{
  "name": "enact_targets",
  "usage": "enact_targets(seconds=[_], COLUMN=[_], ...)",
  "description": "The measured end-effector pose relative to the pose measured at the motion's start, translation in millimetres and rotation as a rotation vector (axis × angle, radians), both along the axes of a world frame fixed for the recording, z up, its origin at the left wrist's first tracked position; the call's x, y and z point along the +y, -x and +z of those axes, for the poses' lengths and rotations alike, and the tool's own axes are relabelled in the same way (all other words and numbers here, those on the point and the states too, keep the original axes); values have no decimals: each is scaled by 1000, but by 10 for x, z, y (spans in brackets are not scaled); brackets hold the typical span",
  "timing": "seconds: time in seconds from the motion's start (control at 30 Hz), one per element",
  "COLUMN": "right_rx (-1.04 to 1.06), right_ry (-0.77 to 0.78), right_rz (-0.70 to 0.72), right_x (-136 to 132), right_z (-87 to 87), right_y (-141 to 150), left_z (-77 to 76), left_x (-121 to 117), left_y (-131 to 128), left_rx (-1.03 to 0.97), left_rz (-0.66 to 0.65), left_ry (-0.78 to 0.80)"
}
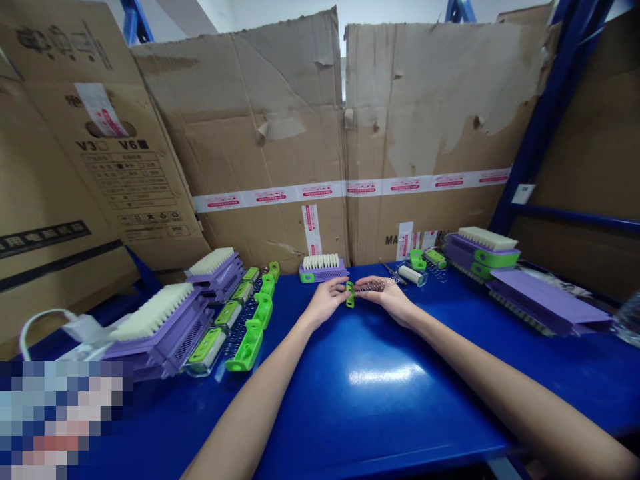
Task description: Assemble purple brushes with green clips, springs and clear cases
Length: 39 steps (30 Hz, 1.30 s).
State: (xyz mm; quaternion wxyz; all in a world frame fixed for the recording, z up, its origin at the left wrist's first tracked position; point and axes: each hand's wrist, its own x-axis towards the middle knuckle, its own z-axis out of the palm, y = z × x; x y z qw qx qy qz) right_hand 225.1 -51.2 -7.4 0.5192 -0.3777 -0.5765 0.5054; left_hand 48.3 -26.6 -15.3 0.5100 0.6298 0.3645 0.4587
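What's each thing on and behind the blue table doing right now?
Small green part: held upright by left hand
Silvery wire coil: sideways at right hand's fingers
Middle purple brush: bristles up
Left-side green holders: lined up in a row
White roll: lying on its side
Cardboard sheets: standing, torn, taped

Bright overhead glare, wide-angle stretched edges

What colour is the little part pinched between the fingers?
The little part is bright green, seen in the head view.
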Motion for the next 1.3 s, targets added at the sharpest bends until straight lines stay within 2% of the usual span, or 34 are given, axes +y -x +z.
enact_targets(seconds=[0.13, 0.23, 0.47, 0.67, 0.87, 1.1, 1.3], right_rx=[81, 61, -138, -119, -159, -340, -498], right_ry=[65, 62, -101, -123, -172, -324, -455], right_rz=[33, 43, -8, -40, -28, -97, -147], right_x=[-8, -19, -26, 18, 45, -18, -62], right_z=[3, 10, -10, -66, -100, -68, -34], right_y=[-11, -7, 69, 89, 105, 114, 113], left_z=[-7, -3, -22, -43, -25, -41, -33], left_x=[21, 18, 19, 47, 29, 25, 6], left_y=[37, 28, -22, 4, -16, -27, -38], left_rx=[8, 15, 73, 26, 86, 84, 138], left_rz=[-46, -38, 38, 16, 75, 38, 65], left_ry=[16, 18, -8, -44, -43, -49, -71])
